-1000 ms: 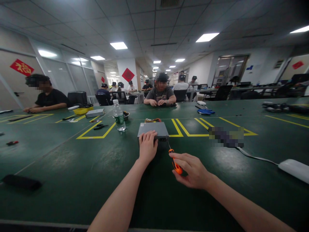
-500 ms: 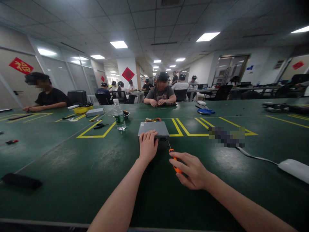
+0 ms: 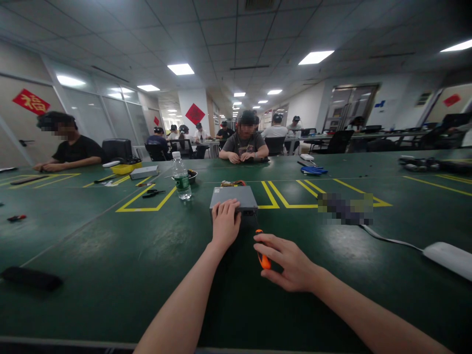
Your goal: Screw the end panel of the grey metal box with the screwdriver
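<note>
A grey metal box (image 3: 236, 196) lies on the green table (image 3: 110, 255) straight ahead of me. My left hand (image 3: 225, 227) rests flat on its near edge, fingers together, pressing it down. My right hand (image 3: 287, 263) grips an orange-handled screwdriver (image 3: 262, 254) whose thin shaft points at the box's near right corner. Coloured wires (image 3: 233, 183) stick out behind the box.
A water bottle (image 3: 182, 177) stands left of the box, near a small bowl and scissors. Yellow floor-style lines mark the table. A white device (image 3: 448, 258) with a cable lies at right, a black item (image 3: 31, 278) at left. Several seated people work at the far side.
My right hand and the screwdriver have shifted slightly left, closer to the box's corner. My left hand has stayed on the box.
</note>
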Motion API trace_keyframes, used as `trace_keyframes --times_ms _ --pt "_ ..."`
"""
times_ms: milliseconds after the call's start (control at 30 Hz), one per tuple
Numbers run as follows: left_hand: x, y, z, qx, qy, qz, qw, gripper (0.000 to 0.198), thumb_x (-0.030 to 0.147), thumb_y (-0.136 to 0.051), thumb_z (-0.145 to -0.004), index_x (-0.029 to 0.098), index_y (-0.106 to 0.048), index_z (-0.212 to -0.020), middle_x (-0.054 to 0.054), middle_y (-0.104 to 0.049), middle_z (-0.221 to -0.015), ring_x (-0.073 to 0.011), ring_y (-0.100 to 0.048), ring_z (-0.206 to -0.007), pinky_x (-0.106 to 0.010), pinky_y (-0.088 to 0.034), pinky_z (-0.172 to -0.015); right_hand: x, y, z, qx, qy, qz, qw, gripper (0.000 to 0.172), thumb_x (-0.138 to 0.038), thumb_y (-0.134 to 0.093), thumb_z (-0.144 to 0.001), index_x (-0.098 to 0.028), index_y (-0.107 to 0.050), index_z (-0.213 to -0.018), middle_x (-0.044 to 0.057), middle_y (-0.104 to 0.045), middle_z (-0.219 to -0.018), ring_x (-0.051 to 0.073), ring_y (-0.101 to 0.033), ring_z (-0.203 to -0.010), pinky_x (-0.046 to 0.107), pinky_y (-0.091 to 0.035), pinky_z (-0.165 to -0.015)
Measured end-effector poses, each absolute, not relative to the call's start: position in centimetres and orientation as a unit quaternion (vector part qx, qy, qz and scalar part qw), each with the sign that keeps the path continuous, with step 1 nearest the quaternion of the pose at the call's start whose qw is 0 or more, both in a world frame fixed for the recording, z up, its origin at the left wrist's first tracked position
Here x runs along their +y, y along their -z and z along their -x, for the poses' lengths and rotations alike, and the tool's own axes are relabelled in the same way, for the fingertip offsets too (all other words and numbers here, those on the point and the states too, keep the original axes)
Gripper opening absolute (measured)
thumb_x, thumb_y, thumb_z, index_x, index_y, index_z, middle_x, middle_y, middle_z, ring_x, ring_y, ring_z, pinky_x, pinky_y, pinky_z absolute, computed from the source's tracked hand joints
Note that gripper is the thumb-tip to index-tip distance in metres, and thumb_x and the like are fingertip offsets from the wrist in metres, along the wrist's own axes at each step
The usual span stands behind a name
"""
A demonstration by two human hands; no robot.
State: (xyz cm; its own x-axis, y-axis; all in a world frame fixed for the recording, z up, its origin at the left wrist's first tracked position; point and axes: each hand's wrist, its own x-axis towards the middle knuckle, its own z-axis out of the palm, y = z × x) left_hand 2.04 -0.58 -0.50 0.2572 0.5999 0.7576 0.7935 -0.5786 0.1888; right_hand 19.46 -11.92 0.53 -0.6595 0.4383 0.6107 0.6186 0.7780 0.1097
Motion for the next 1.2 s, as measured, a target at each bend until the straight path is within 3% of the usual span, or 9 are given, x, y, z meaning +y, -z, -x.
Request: trace_keyframes --times_ms 100,333,567,867,1067,1200 --pt "-0.58 0.5 -2.05 -0.443 0.42 0.783 0.116 0.026 0.02 -0.046 -0.083 0.025 -0.051 -0.108 -0.003 -0.057 -0.12 -0.0184 -0.046 -0.115 -0.041 -0.024 -0.104 -11.92 -0.63 -19.51 -0.902 0.155 0.295 0.276 0.036 -0.035 -0.042 -0.087 -0.017 -0.045 -0.118 0.017 -0.051 -0.119 0.024 -0.055 -0.103 0.035 -0.049 -0.077" --pt "-0.72 0.33 -1.96 -0.445 0.415 0.784 0.118 0.026 0.02 -0.045 -0.084 0.026 -0.051 -0.108 -0.003 -0.057 -0.12 -0.0183 -0.047 -0.115 -0.041 -0.025 -0.104 -11.61 -0.13 -19.59 -0.866 0.155 0.294 0.374 0.028 -0.032 -0.049 -0.082 -0.016 -0.043 -0.105 0.015 -0.059 -0.106 0.022 -0.06 -0.093 0.033 -0.05 -0.071" --pt "-0.68 0.37 -1.98 -0.447 0.41 0.785 0.127 0.026 0.021 -0.046 -0.084 0.026 -0.05 -0.109 -0.002 -0.056 -0.121 -0.0177 -0.046 -0.116 -0.041 -0.024 -0.104 -11.91 -0.55 -19.64 -0.893 0.171 0.297 0.292 0.035 -0.036 -0.043 -0.085 -0.017 -0.046 -0.115 0.016 -0.053 -0.114 0.024 -0.058 -0.096 0.035 -0.049 -0.072" --pt "-0.66 0.37 -1.97 -0.447 0.415 0.783 0.121 0.026 0.02 -0.047 -0.084 0.025 -0.05 -0.109 -0.002 -0.057 -0.12 -0.0176 -0.046 -0.115 -0.04 -0.025 -0.104 -11.76 -0.24 -19.48 -0.869 0.16 0.304 0.356 0.023 -0.033 -0.048 -0.083 -0.017 -0.046 -0.098 0.013 -0.06 -0.1 0.02 -0.061 -0.085 0.031 -0.049 -0.068" --pt "-0.72 0.35 -1.94 -0.445 0.415 0.784 0.121 0.025 0.021 -0.045 -0.084 0.025 -0.051 -0.108 -0.003 -0.056 -0.12 -0.018 -0.046 -0.116 -0.041 -0.024 -0.104 -12.0 -0.71 -19.39 -0.894 0.171 0.292 0.293 0.036 -0.036 -0.045 -0.084 -0.016 -0.047 -0.114 0.016 -0.054 -0.113 0.023 -0.058 -0.096 0.033 -0.049 -0.073" --pt "-0.67 0.39 -1.91 -0.446 0.413 0.784 0.122 0.026 0.021 -0.046 -0.084 0.026 -0.051 -0.109 -0.002 -0.057 -0.12 -0.0178 -0.046 -0.115 -0.041 -0.024 -0.104 -11.73 -0.43 -19.41 -0.879 0.191 0.286 0.331 0.032 -0.035 -0.049 -0.083 -0.016 -0.047 -0.108 0.016 -0.057 -0.109 0.022 -0.059 -0.093 0.033 -0.05 -0.072"
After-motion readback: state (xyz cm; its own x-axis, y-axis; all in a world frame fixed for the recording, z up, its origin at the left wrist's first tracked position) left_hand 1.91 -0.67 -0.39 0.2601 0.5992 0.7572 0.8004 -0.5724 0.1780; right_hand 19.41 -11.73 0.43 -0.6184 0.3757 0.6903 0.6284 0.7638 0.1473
